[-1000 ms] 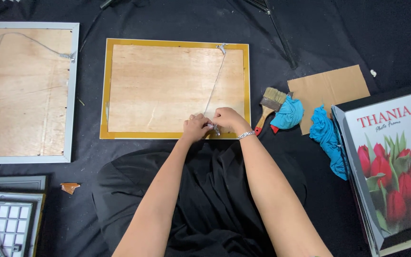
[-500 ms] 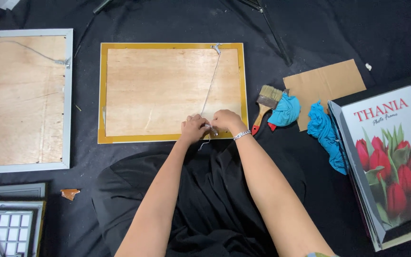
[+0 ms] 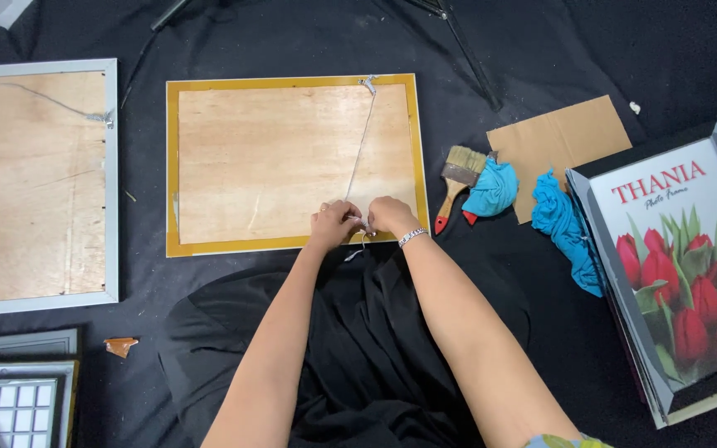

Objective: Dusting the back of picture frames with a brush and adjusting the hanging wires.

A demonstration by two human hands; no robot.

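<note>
Two hands [image 3: 335,224] [image 3: 390,216] pinching one wire [image 3: 361,149], one yellow frame [image 3: 292,163], two blue cloths [image 3: 491,189] [image 3: 564,228]

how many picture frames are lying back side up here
2. The yellow-edged frame with a plywood back lies in the middle, under both hands. The silver-edged frame with a plywood back lies at the left, partly cut off by the picture edge. Other frames lie face up or stacked.

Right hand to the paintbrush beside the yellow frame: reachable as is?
Probably yes. The right hand sits at the yellow frame edge on the wire; the paintbrush lies just to its right, nothing between them.
</note>
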